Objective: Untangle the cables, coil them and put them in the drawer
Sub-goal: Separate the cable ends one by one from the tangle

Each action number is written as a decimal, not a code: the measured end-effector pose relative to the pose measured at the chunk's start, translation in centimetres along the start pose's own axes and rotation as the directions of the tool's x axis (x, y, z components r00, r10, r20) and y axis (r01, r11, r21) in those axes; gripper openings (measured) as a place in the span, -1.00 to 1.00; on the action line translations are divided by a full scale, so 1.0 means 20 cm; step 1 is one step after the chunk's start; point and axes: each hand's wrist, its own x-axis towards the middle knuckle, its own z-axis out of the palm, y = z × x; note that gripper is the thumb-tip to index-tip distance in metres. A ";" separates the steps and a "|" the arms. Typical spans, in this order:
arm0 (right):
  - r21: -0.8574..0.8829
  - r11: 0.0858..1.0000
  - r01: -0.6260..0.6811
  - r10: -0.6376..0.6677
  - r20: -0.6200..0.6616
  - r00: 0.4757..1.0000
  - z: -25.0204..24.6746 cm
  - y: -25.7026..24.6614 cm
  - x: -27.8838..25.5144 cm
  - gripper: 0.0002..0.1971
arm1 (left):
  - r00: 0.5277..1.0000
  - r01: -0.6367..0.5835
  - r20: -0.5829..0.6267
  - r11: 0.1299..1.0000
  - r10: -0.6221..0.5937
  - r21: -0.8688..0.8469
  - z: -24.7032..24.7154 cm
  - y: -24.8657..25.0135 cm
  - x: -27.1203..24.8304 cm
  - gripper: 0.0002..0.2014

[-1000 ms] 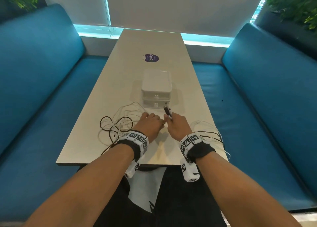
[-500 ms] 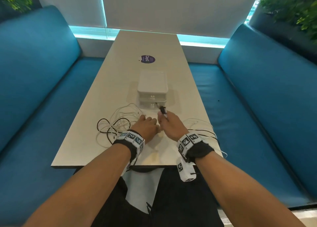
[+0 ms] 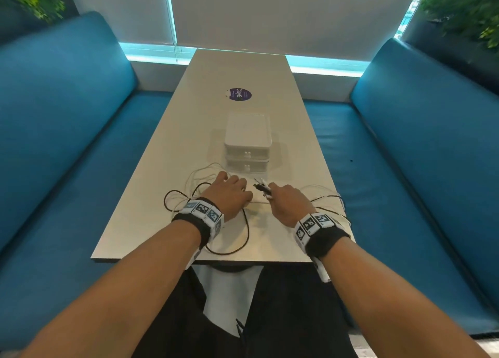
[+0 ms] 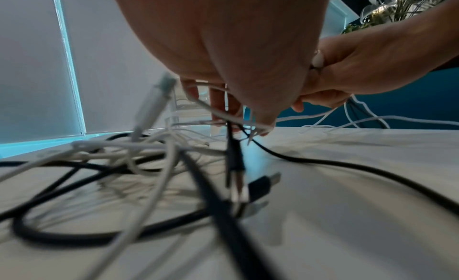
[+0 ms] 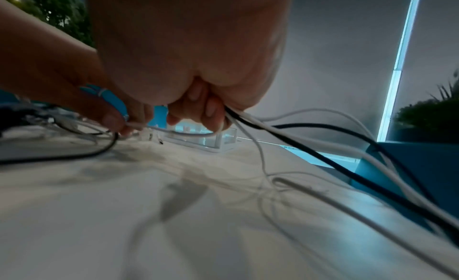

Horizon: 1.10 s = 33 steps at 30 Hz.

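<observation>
On the counter point(image 3: 151, 222), L side: a loose tangle of black + white cables point(image 3: 189, 195) is spread near the front edge, nothing coiled yet. L hand point(image 3: 229, 195) is laid over the tangle, fingers curled down into the white strands; wrist view shows thin white strands pinched at the fingertips point(image 4: 218, 99). Just R of it, a bundle of connector ends point(image 3: 262, 188) is gripped in the R hand point(image 3: 287, 203), closed around several black + white leads; their slack trails off to the R over the counter edge. Drawer unit point(image 3: 248, 147) sits just beyond both hands, centre of counter, both drawers appear closed. Progress est.: early, untangling stage only. Ends look gathered, but separation, coiling and stowing are all left to be done.
</observation>
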 end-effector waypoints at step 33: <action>-0.118 0.992 -0.055 0.054 -0.012 0.998 -0.03 0.11 -0.01 -0.78 | 0.987 0.127 0.104 0.991 -0.122 -0.045 0.02 0.13 -0.03 -0.71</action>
